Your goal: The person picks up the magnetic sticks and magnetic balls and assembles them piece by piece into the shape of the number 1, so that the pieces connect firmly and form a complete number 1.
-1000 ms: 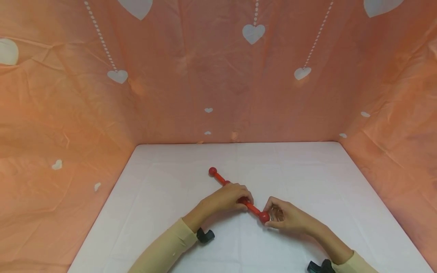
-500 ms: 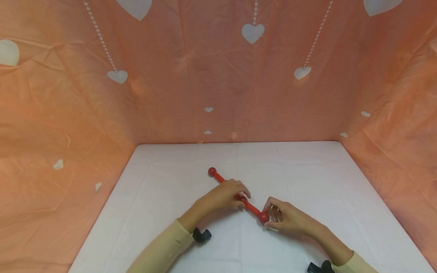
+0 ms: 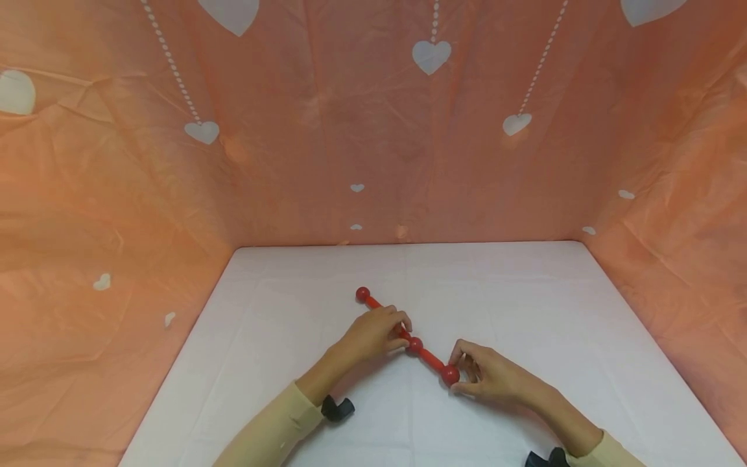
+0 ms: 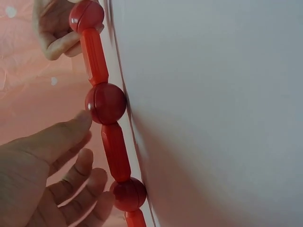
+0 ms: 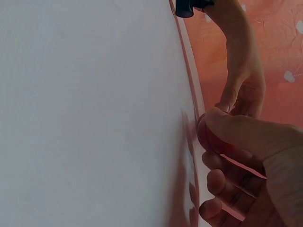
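A straight chain of red balls and short red rods (image 3: 432,359), like a ball-and-stick building toy, runs diagonally at the middle of the white table. My right hand (image 3: 487,371) pinches its near end ball (image 3: 450,375) between thumb and fingers; the right wrist view shows the thumb over that ball (image 5: 213,137). Over the chain's middle is my left hand (image 3: 376,331), hiding one stretch of it. In the left wrist view its thumb (image 4: 78,120) is at the edge of a ball (image 4: 106,104), and its other fingers are loosely bent beside the chain. The far end ball (image 3: 363,294) lies free of both hands.
The white table (image 3: 280,285) is bounded by orange cloth walls (image 3: 327,130) printed with pale hearts at the back and sides. Black wrist mounts (image 3: 337,409) sit at both sleeve cuffs.
My left hand has slid up and left along the chain, uncovering a ball and part of a rod. The right hand stays at the near end ball, nearly still.
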Available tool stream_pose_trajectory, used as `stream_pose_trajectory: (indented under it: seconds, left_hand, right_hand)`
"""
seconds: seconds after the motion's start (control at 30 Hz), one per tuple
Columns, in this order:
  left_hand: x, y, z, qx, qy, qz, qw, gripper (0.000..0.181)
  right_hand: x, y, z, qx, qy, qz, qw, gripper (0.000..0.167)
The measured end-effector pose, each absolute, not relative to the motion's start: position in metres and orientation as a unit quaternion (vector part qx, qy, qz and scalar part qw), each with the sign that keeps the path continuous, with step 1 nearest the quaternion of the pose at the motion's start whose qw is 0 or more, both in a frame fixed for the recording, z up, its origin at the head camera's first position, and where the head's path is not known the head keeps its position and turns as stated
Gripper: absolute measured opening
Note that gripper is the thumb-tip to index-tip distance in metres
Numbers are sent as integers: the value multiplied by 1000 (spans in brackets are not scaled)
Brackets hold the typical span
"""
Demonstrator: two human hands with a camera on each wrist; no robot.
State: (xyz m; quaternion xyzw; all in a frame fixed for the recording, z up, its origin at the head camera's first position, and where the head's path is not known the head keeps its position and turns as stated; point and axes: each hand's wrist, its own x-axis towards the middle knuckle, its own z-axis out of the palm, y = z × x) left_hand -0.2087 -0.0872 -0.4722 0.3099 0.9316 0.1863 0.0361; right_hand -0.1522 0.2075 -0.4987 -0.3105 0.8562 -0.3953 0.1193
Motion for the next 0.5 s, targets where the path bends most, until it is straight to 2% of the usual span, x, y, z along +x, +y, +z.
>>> stream_pose_trajectory:
  seconds: [0.2,0.5]
  left_hand:
    - [-204,-87,-475,273,934,220,69,26]
    - [-197,-82,-476,265,937,216,70,29]
  right_hand:
    - [-151,207,-500,-315,858,-392,108,34]
    - [-149,205,-501,-316,864,-380,99,36]
